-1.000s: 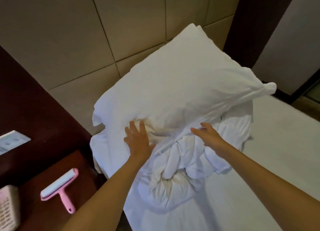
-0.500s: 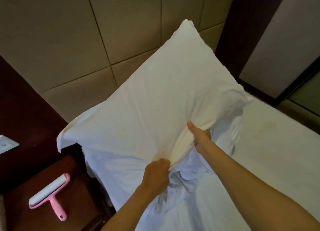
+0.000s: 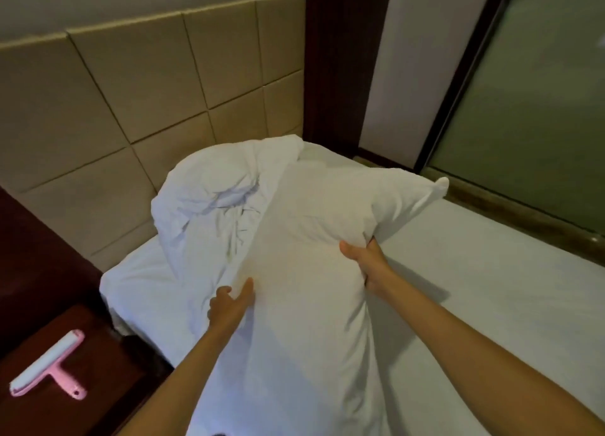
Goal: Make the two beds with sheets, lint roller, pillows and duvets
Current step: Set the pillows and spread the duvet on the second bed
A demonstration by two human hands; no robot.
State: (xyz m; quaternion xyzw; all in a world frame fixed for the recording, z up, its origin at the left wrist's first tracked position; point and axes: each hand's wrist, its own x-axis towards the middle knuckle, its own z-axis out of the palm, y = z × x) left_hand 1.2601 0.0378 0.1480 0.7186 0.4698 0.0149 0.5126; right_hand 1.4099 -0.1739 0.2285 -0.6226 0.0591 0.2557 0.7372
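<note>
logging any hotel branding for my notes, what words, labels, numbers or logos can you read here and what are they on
None: no words, labels, numbers or logos show anywhere in this view.
The pillow, lint roller, headboard and bedside table all look plain.

White pillow (image 3: 311, 272) raised over bed (image 3: 491, 304) (pink lint roller (image 3: 45, 367) aside).

The right hand (image 3: 366, 265) grips the pillow (image 3: 311, 232) at its right edge, the left hand (image 3: 229, 308) at its left, above the bed (image 3: 491, 304).
</note>
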